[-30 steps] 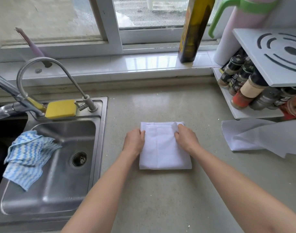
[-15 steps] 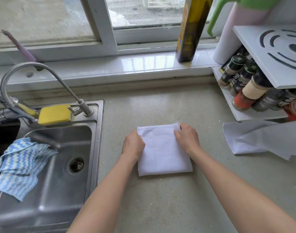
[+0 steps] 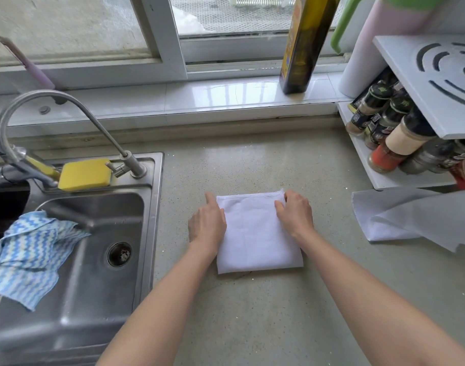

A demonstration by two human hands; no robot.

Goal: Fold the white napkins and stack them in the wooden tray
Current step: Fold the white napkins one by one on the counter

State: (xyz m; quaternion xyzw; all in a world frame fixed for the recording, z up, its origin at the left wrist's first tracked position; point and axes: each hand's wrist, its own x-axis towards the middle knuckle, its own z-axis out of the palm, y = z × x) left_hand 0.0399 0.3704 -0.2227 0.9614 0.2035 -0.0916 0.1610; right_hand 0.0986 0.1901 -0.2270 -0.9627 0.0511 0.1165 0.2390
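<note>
The folded napkin (image 3: 257, 233) is lying flat on the counter (image 3: 252, 313) at the centre of the frame, its long axis running from the lower edge of the picture toward the window, so its two long sides are facing left and right. The left hand (image 3: 206, 225) is resting against the left long side near the upper left corner, fingers fairly straight and lying on the cloth's edge rather than curling round it. The right hand (image 3: 296, 213) is sitting at the upper right corner, its fingers bent over the edge and seemingly pinching the top layers there, though how deep the grip goes I cannot tell. Both hands are flanking the upper half of the cloth, equally near, so the next fold or lift is likely turning on that top edge. A loose unfolded napkin (image 3: 411, 217) is lying at the right of the frame, nearer the right hand. No wooden tray is showing anywhere in view.
</note>
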